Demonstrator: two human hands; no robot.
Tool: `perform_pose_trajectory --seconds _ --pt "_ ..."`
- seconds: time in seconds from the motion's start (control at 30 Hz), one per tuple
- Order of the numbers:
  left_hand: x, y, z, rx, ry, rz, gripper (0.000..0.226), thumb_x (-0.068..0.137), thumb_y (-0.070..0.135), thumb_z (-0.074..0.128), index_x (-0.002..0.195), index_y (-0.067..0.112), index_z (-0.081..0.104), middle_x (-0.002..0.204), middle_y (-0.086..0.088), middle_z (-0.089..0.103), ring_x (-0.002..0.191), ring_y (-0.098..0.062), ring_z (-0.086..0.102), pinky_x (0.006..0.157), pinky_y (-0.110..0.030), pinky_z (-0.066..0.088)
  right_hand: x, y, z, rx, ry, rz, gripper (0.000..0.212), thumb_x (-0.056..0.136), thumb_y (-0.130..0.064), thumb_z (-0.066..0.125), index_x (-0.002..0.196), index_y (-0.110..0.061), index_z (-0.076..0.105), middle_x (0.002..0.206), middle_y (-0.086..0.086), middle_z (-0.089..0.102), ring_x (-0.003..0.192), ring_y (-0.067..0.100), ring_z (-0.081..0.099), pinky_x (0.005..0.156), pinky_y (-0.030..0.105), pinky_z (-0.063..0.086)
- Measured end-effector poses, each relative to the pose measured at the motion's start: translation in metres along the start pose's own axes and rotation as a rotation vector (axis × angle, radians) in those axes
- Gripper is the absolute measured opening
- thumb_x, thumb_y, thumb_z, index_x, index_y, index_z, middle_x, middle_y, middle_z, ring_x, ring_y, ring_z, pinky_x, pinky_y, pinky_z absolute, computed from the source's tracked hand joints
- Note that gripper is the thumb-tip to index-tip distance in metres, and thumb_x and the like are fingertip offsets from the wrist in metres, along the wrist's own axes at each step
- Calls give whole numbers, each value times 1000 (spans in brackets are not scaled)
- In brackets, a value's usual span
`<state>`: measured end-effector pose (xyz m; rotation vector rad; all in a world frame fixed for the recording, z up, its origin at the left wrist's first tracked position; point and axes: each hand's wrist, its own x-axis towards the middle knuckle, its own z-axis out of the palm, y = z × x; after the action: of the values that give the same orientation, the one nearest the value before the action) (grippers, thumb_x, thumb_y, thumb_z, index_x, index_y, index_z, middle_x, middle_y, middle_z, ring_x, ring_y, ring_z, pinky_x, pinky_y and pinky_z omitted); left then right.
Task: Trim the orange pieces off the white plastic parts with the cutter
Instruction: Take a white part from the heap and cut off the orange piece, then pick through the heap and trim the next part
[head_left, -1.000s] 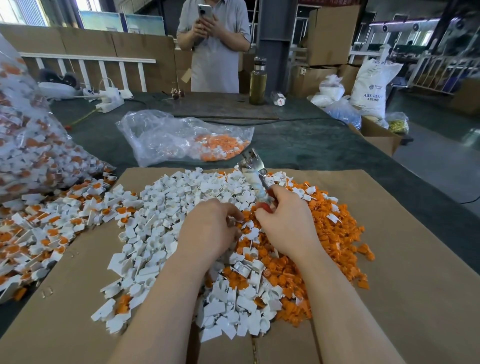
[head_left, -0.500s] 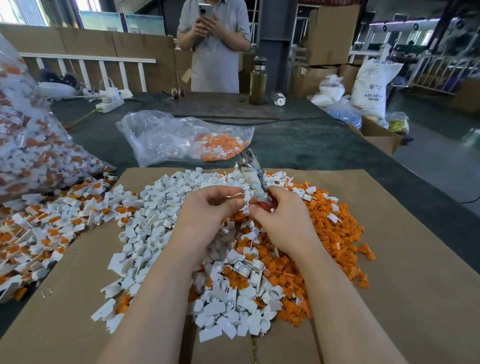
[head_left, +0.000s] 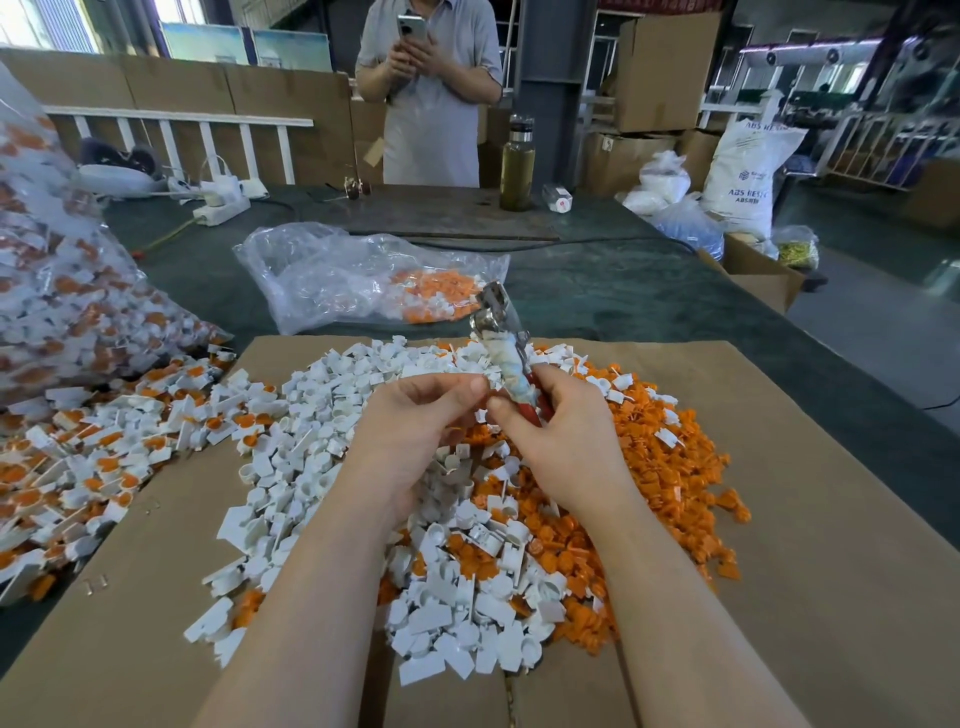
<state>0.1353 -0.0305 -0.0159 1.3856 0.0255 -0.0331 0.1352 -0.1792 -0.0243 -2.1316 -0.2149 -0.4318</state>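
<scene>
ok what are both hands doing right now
left hand: fingers curled, pinching something too small to identify
right hand: gripping the cutter

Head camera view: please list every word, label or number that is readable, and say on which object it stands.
"ABS RESIN": on the white sack at the far right.
Smaller line beneath it begins "ABS"; the rest is blurred.
Label on the small bottle lying on the table: too small to read.
Nothing else carries readable text.

Both forearms are bare to the frame's edge, and the hands (head_left: 410, 431) wear no gloves
</scene>
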Motion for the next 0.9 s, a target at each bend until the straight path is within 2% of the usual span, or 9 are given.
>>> perform_pose_trajectory --seconds 0.1,0.27,0.37,0.57,0.67,0.77,0.9 --pt "3 -2 0 15 68 20 1 81 14 77 81 15 77 78 -2 76 66 -8 67 59 -19 52 0 1 0 -31 4 5 21 88 -35 67 101 -19 67 85 -9 67 78 6 62 72 35 56" --pt "2 -1 2 29 152 90 16 81 1 76 83 12 64 59 2 66 55 -9 62 57 -22 52 1 1 -1 -22 25 21 19 90 -33 66 103 -20 66 88 -10 67 82 5 63 74 32 56" --pt "3 -3 4 55 192 74 23 79 3 78 89 14 60 63 -1 66 58 -13 63 65 -30 53 1 1 -1 -20 48 18 15 90 -32 66 101 -22 65 87 -12 66 80 5 62 72 30 56" --pt "3 -3 8 74 227 50 10 79 9 79 82 9 70 65 0 70 59 -9 66 62 -22 54 0 0 0 -17 128 -7 12 89 -34 67 95 -24 63 79 -15 62 72 3 60 60 18 45" --pt "1 -2 9 75 237 44 9 79 10 79 82 8 71 70 -2 73 65 -11 70 62 -20 53 0 0 0 -3 136 -6 14 89 -34 67 95 -23 63 79 -14 62 71 4 59 58 18 44" --pt "0 -2 10 92 232 68 9 81 10 78 81 11 69 70 -3 75 66 -14 73 57 -18 52 0 0 -1 9 152 3 16 89 -36 66 95 -20 64 78 -13 63 71 6 60 60 24 49" --pt "-1 -4 11 215 210 116 7 87 17 74 84 16 67 68 -3 75 62 -17 73 55 -22 54 0 1 -2 43 171 15 14 90 -36 66 88 -22 62 71 -13 59 64 3 55 56 17 40"
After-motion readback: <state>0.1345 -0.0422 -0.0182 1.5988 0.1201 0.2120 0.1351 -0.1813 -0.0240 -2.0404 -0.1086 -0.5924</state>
